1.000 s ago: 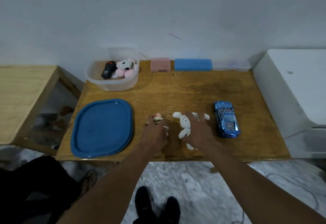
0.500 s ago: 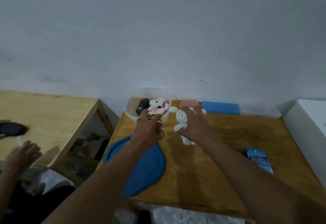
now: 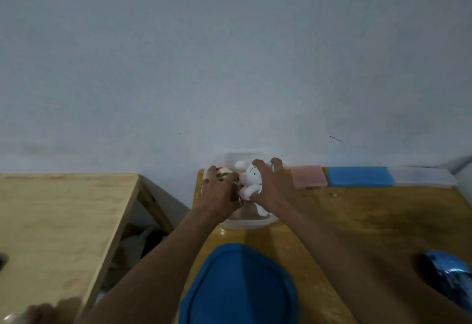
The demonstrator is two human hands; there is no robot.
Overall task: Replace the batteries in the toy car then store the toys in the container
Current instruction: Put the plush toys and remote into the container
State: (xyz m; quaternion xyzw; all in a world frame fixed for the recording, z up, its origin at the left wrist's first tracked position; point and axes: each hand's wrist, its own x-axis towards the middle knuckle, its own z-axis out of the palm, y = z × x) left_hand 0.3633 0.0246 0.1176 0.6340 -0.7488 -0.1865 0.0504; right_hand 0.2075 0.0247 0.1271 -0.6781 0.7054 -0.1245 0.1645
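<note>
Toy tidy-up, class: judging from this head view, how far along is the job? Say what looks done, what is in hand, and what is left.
Done: cannot tell whether the batteries were changed. In hand: both hands are over the clear container; the left hand grips a small striped toy, the right hand a white plush rabbit. Left: the blue toy car sits on the table, and the blue lid lies off the container.

The plush rabbit [image 3: 252, 179] at frame centre is white with pinkish paws; the small toy [image 3: 222, 173] left of it shows cream and brown stripes. The container [image 3: 249, 223] is clear. Low centre, a deep blue lid [image 3: 238, 288] — far right, a glossy blue toy car [image 3: 449, 276]. Along the pale grey-blue wall [image 3: 229, 55]: pink box [image 3: 308, 177], blue box [image 3: 360, 177]. The tabletop [image 3: 370, 221] is honey-brown wood.
</note>
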